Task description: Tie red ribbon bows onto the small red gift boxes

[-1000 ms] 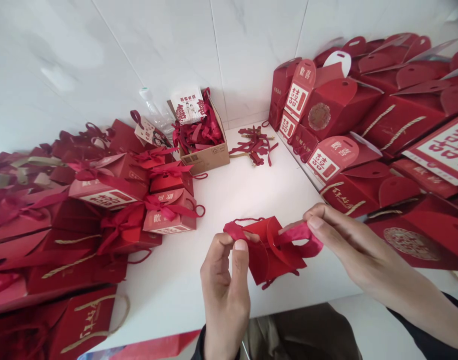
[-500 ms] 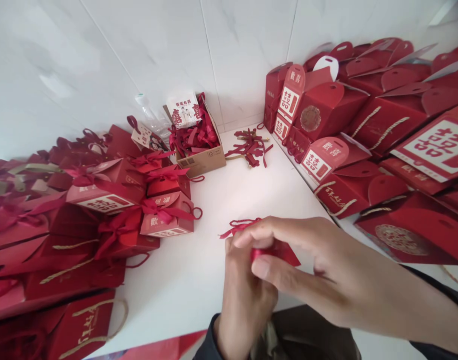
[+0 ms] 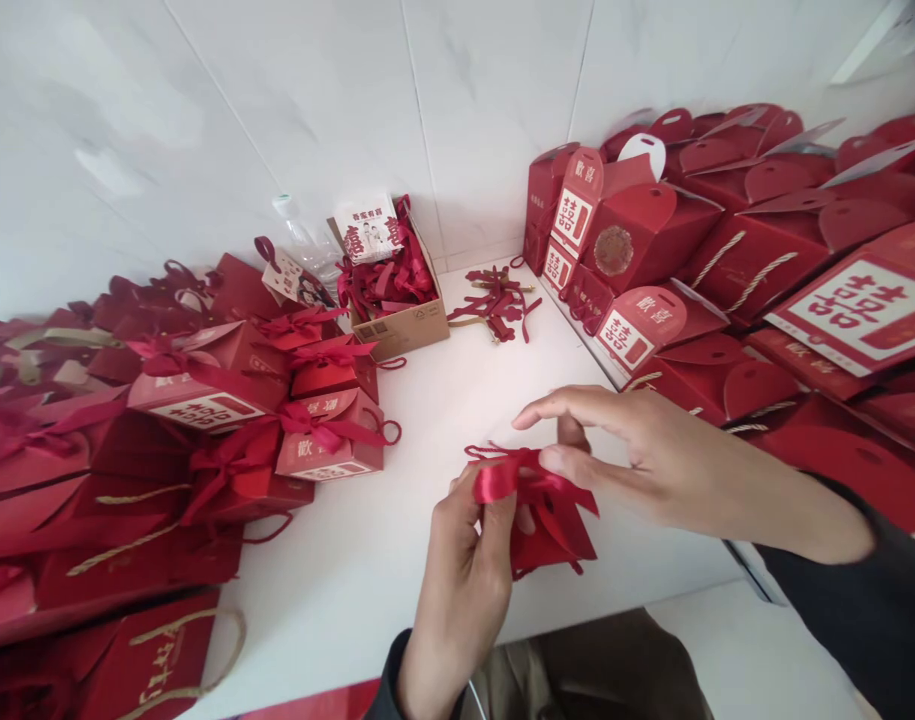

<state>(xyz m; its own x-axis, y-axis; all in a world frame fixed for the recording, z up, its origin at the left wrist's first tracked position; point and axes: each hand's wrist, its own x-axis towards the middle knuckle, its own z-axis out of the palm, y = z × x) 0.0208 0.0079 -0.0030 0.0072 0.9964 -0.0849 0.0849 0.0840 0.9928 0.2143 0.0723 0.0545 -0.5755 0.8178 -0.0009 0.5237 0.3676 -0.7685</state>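
Note:
A small red gift box (image 3: pixel 554 535) stands on the white table in front of me, with a shiny red ribbon (image 3: pixel 496 482) at its top. My left hand (image 3: pixel 468 565) pinches a loop of this ribbon between thumb and fingers, at the box's left side. From the right, my right hand (image 3: pixel 644 455) reaches over the box, index finger stretched out and apart from the thumb. Its thumb tip is at the ribbon's right part; whether it presses on it I cannot tell. A thin dark red cord loop sticks out behind the ribbon.
Finished-looking boxes with bows (image 3: pixel 329 435) are piled at the left. Red boxes without bows (image 3: pixel 652 235) are stacked at the right. A cardboard box (image 3: pixel 404 330) of red ribbons stands by the wall, beside loose dark red knotted cords (image 3: pixel 494 300) and a clear plastic bottle (image 3: pixel 307 240).
My right hand has lifted off my left hand and moved back to the right, its fingers spreading. The ribbon loop in my left hand and the red box now show more fully.

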